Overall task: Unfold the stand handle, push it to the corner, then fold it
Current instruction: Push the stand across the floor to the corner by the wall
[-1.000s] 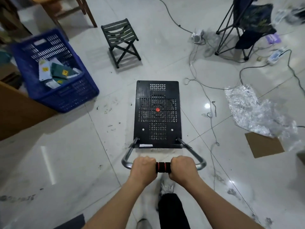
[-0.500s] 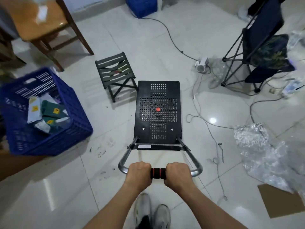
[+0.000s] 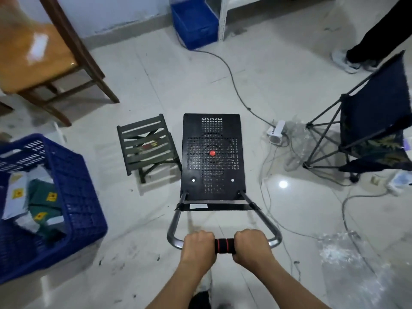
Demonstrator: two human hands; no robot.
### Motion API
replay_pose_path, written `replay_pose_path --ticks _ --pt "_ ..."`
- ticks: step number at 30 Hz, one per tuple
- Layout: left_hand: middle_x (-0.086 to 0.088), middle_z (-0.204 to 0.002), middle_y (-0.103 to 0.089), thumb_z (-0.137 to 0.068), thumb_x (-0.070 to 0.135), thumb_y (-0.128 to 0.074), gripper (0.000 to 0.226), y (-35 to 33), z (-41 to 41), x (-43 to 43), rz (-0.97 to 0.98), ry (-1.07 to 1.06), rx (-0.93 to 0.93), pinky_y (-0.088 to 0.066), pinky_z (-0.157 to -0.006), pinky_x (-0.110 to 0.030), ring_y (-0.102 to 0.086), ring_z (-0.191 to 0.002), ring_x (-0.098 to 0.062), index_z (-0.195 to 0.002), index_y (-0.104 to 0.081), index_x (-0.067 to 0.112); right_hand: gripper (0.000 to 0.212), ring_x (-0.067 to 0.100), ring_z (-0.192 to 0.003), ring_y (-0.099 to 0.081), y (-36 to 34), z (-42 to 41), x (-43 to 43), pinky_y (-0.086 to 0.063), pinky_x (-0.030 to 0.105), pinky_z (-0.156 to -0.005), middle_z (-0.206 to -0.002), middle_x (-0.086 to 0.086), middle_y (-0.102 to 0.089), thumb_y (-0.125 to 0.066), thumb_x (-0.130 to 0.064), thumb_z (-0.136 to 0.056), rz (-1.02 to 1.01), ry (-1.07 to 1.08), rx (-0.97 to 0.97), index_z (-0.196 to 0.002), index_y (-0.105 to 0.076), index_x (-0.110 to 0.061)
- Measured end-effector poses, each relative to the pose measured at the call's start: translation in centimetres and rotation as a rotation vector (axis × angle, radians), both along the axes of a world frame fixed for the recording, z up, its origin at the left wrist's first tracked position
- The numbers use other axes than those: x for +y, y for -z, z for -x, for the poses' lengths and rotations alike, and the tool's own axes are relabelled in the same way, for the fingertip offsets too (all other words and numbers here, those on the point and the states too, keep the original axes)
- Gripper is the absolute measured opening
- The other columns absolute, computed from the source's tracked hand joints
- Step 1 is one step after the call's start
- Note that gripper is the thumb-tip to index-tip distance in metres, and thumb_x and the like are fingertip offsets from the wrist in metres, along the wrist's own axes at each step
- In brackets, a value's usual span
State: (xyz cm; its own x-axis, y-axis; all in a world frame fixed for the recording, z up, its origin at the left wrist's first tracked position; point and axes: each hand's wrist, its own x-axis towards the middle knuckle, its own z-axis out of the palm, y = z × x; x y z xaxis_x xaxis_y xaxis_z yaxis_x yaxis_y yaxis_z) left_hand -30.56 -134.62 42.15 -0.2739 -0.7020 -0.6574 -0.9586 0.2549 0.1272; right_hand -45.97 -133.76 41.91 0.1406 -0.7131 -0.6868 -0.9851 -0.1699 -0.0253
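Handle (image 3: pixel 223 228): unfolded, raised toward the person | Left hand (image 3: pixel 197 247): fist closed on grip | Right hand (image 3: pixel 250 246): fist closed on grip, red-and-black foam (image 3: pixel 224 246) showing between hands | Platform (image 3: pixel 213 156): black, perforated, flat on tiled floor (image 3: pixel 178 81) | Green stool (image 3: pixel 146 148): just beside platform's left edge | Blue crate (image 3: pixel 73 197): far left | Cables (image 3: pixel 236 85): right.

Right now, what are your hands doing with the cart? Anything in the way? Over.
Left hand and right hand both gripping the handle. Cart upright, handle unfolded. Green stool close on its left, cable on the floor ahead.
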Motion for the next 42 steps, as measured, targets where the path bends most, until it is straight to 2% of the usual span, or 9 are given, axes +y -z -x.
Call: replay_pose_path --ticks 2,6,11,14,18,24,32,36,42 --pt "-0.009 -0.094 -0.068 -0.084 0.01 -0.05 0.016 0.1 1.7 -4.4 0.003 -0.018 0.009 -0.043 -0.067 -0.033 -0.064 -0.085 -0.028 -0.094 -0.062 0.014 0.006 0.024 -0.061 -0.052 0.0 1.7 -4.8 -0.039 0.031 -0.058 -0.07 0.002 -0.056 -0.053 -0.021 -0.08 -0.012 -0.04 0.012 -0.075 -0.051 -0.019" --pt "-0.009 -0.096 -0.068 -0.085 0.012 -0.052 0.016 0.3 5.4 -12.7 -0.005 -0.056 0.008 -0.046 -0.071 -0.034 -0.065 -0.087 -0.029 -0.097 -0.062 0.015 0.004 0.028 -0.073 -0.066 -0.3 5.3 -14.3 -0.041 0.033 -0.06 -0.081 0.006 -0.069 -0.055 -0.021 -0.078 -0.021 -0.108 -0.009 -0.082 -0.057 -0.02" --pt "-0.008 -0.095 -0.07 -0.086 0.013 -0.054 0.012 0.4 9.9 -23.9 -0.02 -0.156 0.02 -0.049 -0.073 -0.035 -0.067 -0.087 -0.028 -0.093 -0.057 0.022 0.009 0.03 -0.078 -0.066 -0.2 9.6 -27.2 -0.038 0.034 -0.062 -0.087 0.009 -0.07 -0.054 -0.022 -0.081 -0.035 -0.245 -0.023 -0.086 -0.06 -0.017" --pt "-0.007 -0.098 -0.069 -0.086 0.014 -0.052 0.014 1.2 12.1 -30.3 -0.043 -0.25 -0.003 -0.048 -0.073 -0.033 -0.066 -0.089 -0.026 -0.096 -0.061 0.016 0.011 0.03 -0.078 -0.065 0.2 11.5 -35.0 -0.038 0.035 -0.062 -0.088 0.01 -0.069 -0.056 -0.022 -0.082 -0.047 -0.324 -0.011 -0.088 -0.062 -0.015" --pt "-0.006 -0.095 -0.069 -0.084 0.016 -0.051 0.014 1.3 13.9 -38.2 -0.077 -0.369 0.007 -0.046 -0.069 -0.031 -0.066 -0.087 -0.026 -0.093 -0.062 0.016 0.005 0.03 -0.073 -0.064 0.7 12.9 -44.4 -0.044 0.036 -0.063 -0.084 0.009 -0.069 -0.056 -0.021 -0.081 -0.07 -0.412 0.014 -0.078 -0.053 -0.018" --pt "-0.003 -0.092 -0.068 -0.083 0.02 -0.053 0.004 0.8 13.1 -50.2 -0.037 -0.524 0.038 -0.047 -0.069 -0.03 -0.066 -0.085 -0.024 -0.086 -0.054 0.021 0.009 0.029 -0.062 -0.055 -0.4 11.2 -58.4 -0.04 0.033 -0.058 -0.08 0.007 -0.068 -0.056 -0.019 -0.079 -0.061 -0.532 -0.001 -0.073 -0.049 -0.018" --pt "-0.004 -0.101 -0.07 -0.084 0.037 -0.051 0.027 1.7 10.1 -65.0 -0.084 -0.608 0.016 -0.05 -0.081 -0.033 -0.066 -0.093 -0.025 -0.102 -0.062 0.019 0.005 0.034 -0.076 -0.063 -0.3 7.2 -74.9 -0.037 0.035 -0.062 -0.088 0.014 -0.068 -0.056 -0.018 -0.084 -0.174 -0.622 -0.063 -0.082 -0.056 -0.014" --pt "-0.002 -0.098 -0.071 -0.083 0.026 -0.048 0.021 1.0 7.0 -71.3 -0.074 -0.677 -0.016 -0.051 -0.077 -0.032 -0.067 -0.091 -0.023 -0.097 -0.063 0.021 0.028 0.025 -0.059 -0.043 -0.8 4.0 -81.7 -0.03 0.031 -0.053 -0.062 0.004 -0.045 -0.06 -0.016 -0.081 -0.154 -0.629 -0.087 -0.064 -0.038 -0.017" --pt "-0.002 -0.099 -0.069 -0.084 0.026 -0.054 0.015 0.4 3.0 -81.9 -0.097 -0.72 -0.051 -0.05 -0.077 -0.033 -0.066 -0.092 -0.022 -0.096 -0.062 0.021 0.015 0.023 -0.051 -0.04 -0.6 -0.5 -92.9 -0.035 0.031 -0.054 -0.073 0.01 -0.062 -0.061 -0.014 -0.078 -0.151 -0.712 -0.075 -0.07 -0.048 -0.015"
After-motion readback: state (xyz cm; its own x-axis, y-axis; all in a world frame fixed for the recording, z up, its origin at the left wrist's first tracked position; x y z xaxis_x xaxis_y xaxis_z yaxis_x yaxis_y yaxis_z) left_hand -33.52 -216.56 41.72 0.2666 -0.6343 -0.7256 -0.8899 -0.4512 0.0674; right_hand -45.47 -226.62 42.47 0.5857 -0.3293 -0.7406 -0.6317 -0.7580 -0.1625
